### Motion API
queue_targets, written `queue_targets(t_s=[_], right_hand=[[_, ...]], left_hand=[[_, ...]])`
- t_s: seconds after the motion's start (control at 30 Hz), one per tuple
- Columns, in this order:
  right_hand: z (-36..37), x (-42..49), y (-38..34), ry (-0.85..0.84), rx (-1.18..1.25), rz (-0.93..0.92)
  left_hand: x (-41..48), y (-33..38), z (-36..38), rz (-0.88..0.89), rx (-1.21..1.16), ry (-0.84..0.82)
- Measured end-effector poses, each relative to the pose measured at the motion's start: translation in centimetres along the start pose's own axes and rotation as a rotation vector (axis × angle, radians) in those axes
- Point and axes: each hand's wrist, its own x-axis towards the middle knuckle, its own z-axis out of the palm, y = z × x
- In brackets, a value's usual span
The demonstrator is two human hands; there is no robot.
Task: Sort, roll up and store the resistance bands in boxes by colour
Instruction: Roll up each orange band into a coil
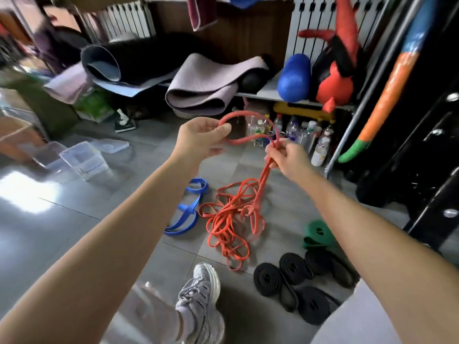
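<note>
Step in hand: looks to me like the start of rolling one orange band out of the tangle, so early days for the orange lot.

Left hand [202, 139]: held up at chest level, thumb and fingers pinching the top loop of the orange band [263, 176]. That grip is closed on the band, and the loop stands open as a ring just past the fingertips.

Right hand [285, 157]: a bit lower and to the right, fingers curled round two strands together, just below where the ring closes.

Where the band goes: from the right hand's grip it drops straight down into the orange pile [228, 212] on the floor [74, 219], between the two forearms. Can't tell if the pile is one long band or several knotted up.

How I'd do it: keep the left-hand pinch fixed as the core and feed with the right, letting the strands slide flat through the fingers so twists get smoothed out before they wrap. Lift slowly so the pile unloops rather than cinching.

Watch out: rubber grabs itself, so a hard yank probably tightens the snarl.

Other bands: blue bands [188, 209] lie loose just left of the pile. The green roll [318, 232] and black rolls [293, 269] sit rolled on the right, near the right forearm.

Boxes: clear boxes [82, 157] sit on the floor well off to the left, out of easy reach of either hand.
</note>
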Motion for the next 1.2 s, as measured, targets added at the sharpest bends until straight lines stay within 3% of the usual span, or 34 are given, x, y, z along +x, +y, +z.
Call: queue_targets(t_s=[0.2,0.47,0.6,0.7,0.83,0.93,1.03,1.13,1.2], right_hand=[[-2.7,0.2,-8.3,0.109,0.014,-0.224],[-4.8,-2.3,-12.2,0.292,0.148,-0.392],[-5.9,-3.5,-14.1,0.288,0.205,-0.446],[-5.5,-3.6,-14.3,0.219,0.145,-0.424],[-4.4,-3.4,-13.4,0.201,0.188,-0.379],[-5.5,-3.2,-13.7,0.244,0.262,-0.38],[-7.1,-2.9,-12.8,0.302,0.278,-0.379],[-7.9,-2.6,-10.1,0.297,0.152,-0.299],[-7.9,-2.6,-7.9,0.3,0.023,-0.236]], left_hand=[[-1.3,-0.1,-2.0,-0.064,0.045,0.044],[-3.1,1.0,0.1,-0.049,0.007,0.02],[-3.2,1.8,1.3,-0.023,-0.034,-0.015],[-2.9,1.0,3.0,0.078,0.068,-0.112],[-2.6,-5.8,7.1,0.092,0.358,-0.313],[-3.0,-12.8,9.3,0.003,0.431,-0.298],[-4.5,-19.4,8.3,-0.124,0.669,-0.287],[-4.5,-23.0,6.3,-0.261,0.637,-0.225],[-3.1,-21.4,5.5,-0.29,0.479,-0.085]])
